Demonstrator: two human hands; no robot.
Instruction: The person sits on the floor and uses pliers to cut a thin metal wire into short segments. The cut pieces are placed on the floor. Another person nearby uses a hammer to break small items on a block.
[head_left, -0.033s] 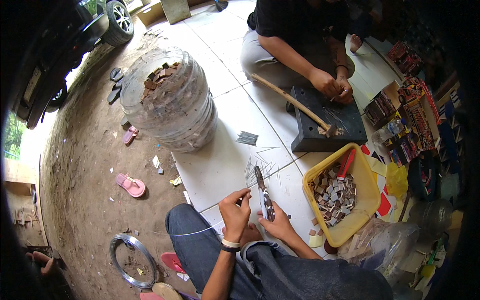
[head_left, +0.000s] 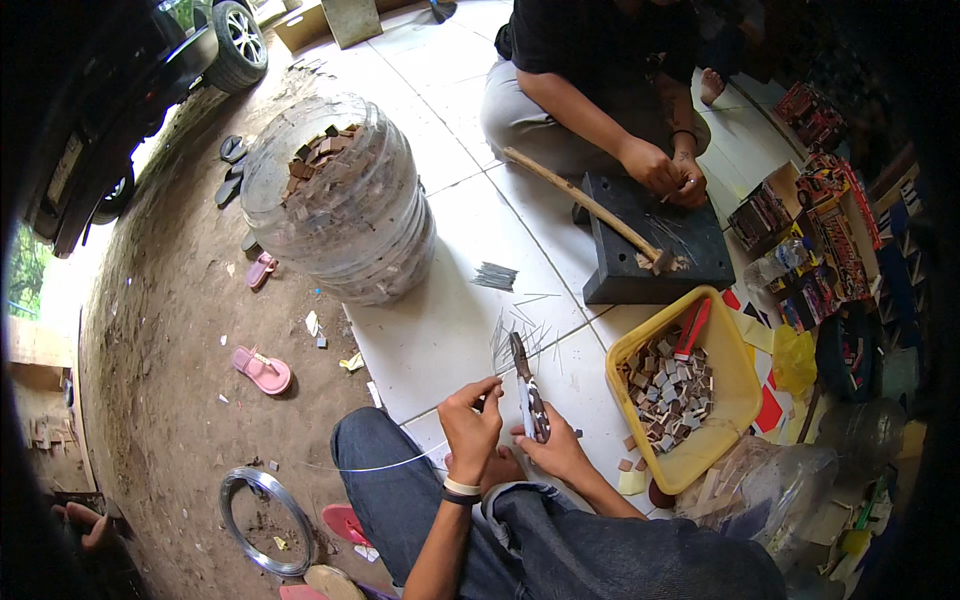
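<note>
pliers [head_left: 529, 392] in right hand [head_left: 556, 455], coiled wire [head_left: 226, 510]

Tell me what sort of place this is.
Probably a makeshift workshop on a tiled porch: pliers in the right hand, a wooden-handled hammer resting on a dark block, and a parked car beside bare dirt.

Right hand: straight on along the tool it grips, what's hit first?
Likely the loose wire pieces scattered on the white tiles, just past the tip of the tool in the right hand. Height is unclear; it might pass above them.
</note>
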